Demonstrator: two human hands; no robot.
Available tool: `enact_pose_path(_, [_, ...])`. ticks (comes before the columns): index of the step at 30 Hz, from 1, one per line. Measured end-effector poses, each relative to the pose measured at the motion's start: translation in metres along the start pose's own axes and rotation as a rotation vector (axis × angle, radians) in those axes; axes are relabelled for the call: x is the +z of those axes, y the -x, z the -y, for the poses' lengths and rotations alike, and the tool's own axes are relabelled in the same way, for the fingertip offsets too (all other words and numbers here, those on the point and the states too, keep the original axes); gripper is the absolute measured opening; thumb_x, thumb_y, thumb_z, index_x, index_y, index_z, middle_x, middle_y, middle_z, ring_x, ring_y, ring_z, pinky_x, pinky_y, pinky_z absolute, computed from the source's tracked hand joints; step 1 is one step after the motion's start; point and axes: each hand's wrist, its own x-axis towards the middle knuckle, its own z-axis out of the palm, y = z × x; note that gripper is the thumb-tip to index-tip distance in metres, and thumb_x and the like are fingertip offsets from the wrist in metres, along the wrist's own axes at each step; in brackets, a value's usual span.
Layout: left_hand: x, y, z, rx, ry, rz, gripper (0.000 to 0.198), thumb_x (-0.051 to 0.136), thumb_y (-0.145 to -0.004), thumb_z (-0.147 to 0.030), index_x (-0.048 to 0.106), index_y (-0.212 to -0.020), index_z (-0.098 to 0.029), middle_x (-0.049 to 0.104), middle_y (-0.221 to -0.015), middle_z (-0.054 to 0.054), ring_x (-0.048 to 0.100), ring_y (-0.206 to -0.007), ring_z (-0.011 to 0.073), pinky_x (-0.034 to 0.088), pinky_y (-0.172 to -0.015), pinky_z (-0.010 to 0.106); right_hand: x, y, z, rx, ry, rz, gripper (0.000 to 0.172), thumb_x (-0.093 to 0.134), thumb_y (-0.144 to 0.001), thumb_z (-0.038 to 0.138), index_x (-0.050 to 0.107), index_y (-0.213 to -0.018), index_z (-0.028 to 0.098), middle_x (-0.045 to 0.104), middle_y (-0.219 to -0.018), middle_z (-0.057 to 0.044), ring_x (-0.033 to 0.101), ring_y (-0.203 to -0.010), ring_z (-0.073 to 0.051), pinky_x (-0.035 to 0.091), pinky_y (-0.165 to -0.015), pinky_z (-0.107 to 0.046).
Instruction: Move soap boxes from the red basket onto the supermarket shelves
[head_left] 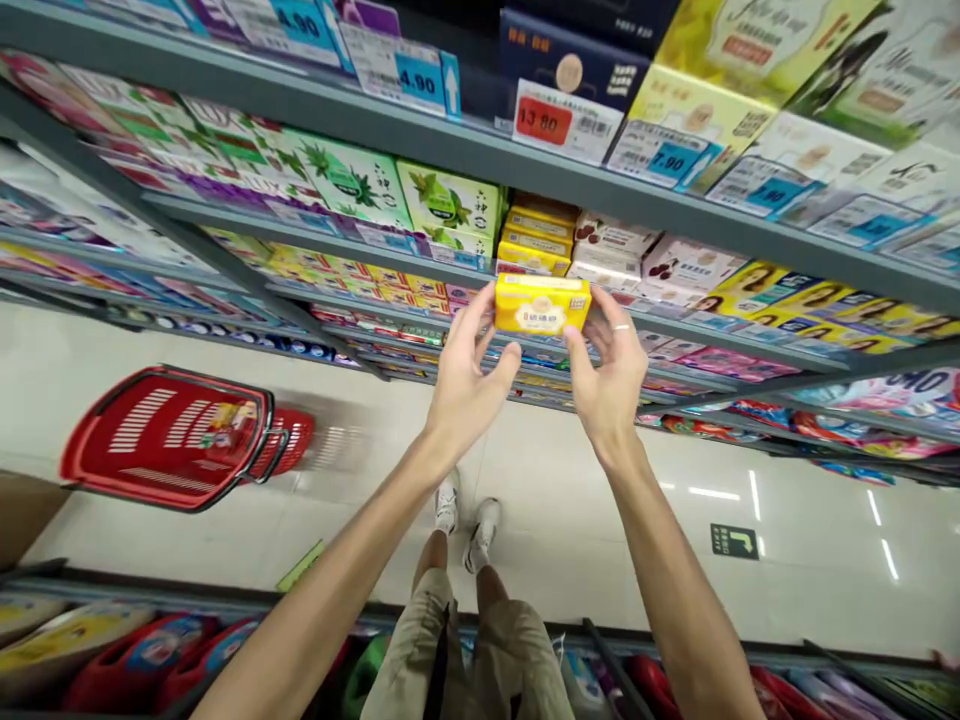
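Note:
A small yellow soap box (541, 306) is held up in front of the shelf, its printed face toward me. My right hand (611, 370) grips its right end, with the thumb on the lower front edge and the fingers curled behind. At the left end, the fingers of my left hand (472, 360) rest against the side, while that thumb sits just below the box. Behind it, similar yellow soap boxes (536, 245) are stacked on the shelf. Beside that stack stand green soap packs (448, 200) on the left and white packs with cherries (611, 240) on the right.
A red shopping basket (169, 435) with a few packets inside stands on the tiled floor to the left. Shelf edges with price tags (566, 120) run above my hands. Another shelf with bottles (169, 660) lies along the bottom. A dark arrow sign (735, 541) marks the floor.

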Motion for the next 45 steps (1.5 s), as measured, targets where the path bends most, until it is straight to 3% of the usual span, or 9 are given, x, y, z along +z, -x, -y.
enact_pose_path(3, [0.001,-0.025,0.005,0.171,-0.090,0.011,0.054,0.060,-0.094,-0.028,0.043,-0.146,-0.030,0.047,-0.154,0.008,0.045,-0.145,0.0265,0.035,-0.123,0.047,0.004,-0.025,-0.007,-0.156,0.234,-0.026,0.048,0.045,-0.104,0.041,0.044,-0.150,0.031,0.058,-0.143,-0.012,0.058,-0.130,-0.028,0.054,-0.106,-0.054])
enact_pose_path(6, [-0.001,-0.048,0.008,0.281,-0.182,0.043,0.054,0.058,-0.096,-0.030,0.039,-0.147,-0.030,0.048,-0.154,0.009,0.042,-0.147,0.0283,0.033,-0.124,0.050,0.009,-0.047,-0.019,-0.240,0.315,-0.059,0.047,0.039,-0.105,0.039,0.040,-0.152,0.033,0.055,-0.144,-0.013,0.055,-0.132,-0.028,0.055,-0.103,-0.052])
enact_pose_path(10, [-0.003,-0.065,0.016,0.323,-0.254,0.060,0.059,0.058,-0.096,-0.029,0.034,-0.150,-0.032,0.047,-0.155,0.008,0.038,-0.149,0.0297,0.033,-0.123,0.053,0.017,-0.069,-0.041,-0.319,0.345,-0.045,0.047,0.037,-0.106,0.037,0.040,-0.152,0.032,0.054,-0.144,-0.013,0.051,-0.135,-0.030,0.049,-0.108,-0.056])
enact_pose_path(15, [-0.003,-0.076,0.030,0.351,-0.317,0.039,0.060,0.057,-0.096,-0.027,0.035,-0.151,-0.033,0.046,-0.155,0.009,0.045,-0.144,0.0286,0.041,-0.119,0.049,0.021,-0.087,-0.057,-0.344,0.376,-0.031,0.045,0.037,-0.105,0.034,0.042,-0.149,0.030,0.056,-0.140,-0.015,0.053,-0.133,-0.031,0.048,-0.108,-0.056])
enact_pose_path(18, [-0.003,-0.083,0.036,0.327,-0.356,0.022,0.062,0.060,-0.094,-0.026,0.038,-0.152,-0.032,0.054,-0.143,0.011,0.056,-0.130,0.0290,0.048,-0.112,0.048,0.020,-0.092,-0.056,-0.315,0.384,-0.016,0.044,0.038,-0.105,0.032,0.042,-0.149,0.030,0.056,-0.134,-0.015,0.056,-0.126,-0.030,0.052,-0.102,-0.053])
enact_pose_path(21, [-0.001,-0.088,0.038,0.244,-0.328,0.038,0.068,0.060,-0.092,-0.022,0.035,-0.155,-0.029,0.066,-0.116,0.008,0.067,-0.107,0.0243,0.055,-0.100,0.043,0.019,-0.093,-0.051,-0.263,0.457,-0.018,0.042,0.039,-0.105,0.034,0.046,-0.146,0.031,0.056,-0.132,-0.014,0.057,-0.123,-0.031,0.054,-0.097,-0.050])
enact_pose_path(27, [0.006,-0.093,0.035,0.102,-0.184,0.104,0.082,0.053,-0.088,-0.011,0.022,-0.162,-0.028,0.068,-0.076,-0.003,0.067,-0.068,0.0150,0.058,-0.075,0.030,0.022,-0.094,-0.050,-0.218,0.599,-0.039,0.043,0.038,-0.106,0.042,0.054,-0.142,0.025,0.069,-0.107,-0.011,0.066,-0.095,-0.026,0.054,-0.085,-0.042])
enact_pose_path(38, [0.010,-0.093,0.034,0.045,-0.108,0.074,0.080,0.053,-0.089,-0.014,0.022,-0.161,-0.029,0.074,-0.078,-0.001,0.066,-0.059,0.0135,0.057,-0.065,0.029,0.017,-0.105,-0.052,-0.225,0.625,0.006,0.039,0.046,-0.105,0.041,0.061,-0.135,0.023,0.074,-0.096,-0.008,0.067,-0.086,-0.021,0.051,-0.081,-0.035])
enact_pose_path(45, [0.016,-0.083,0.031,0.084,-0.184,0.084,0.075,0.052,-0.091,-0.016,0.026,-0.160,-0.026,0.077,-0.087,0.001,0.062,-0.056,0.0124,0.056,-0.067,0.029,0.015,-0.115,-0.058,-0.226,0.591,0.025,0.033,0.045,-0.105,0.040,0.064,-0.127,0.023,0.070,-0.092,-0.008,0.067,-0.095,-0.025,0.053,-0.082,-0.037])
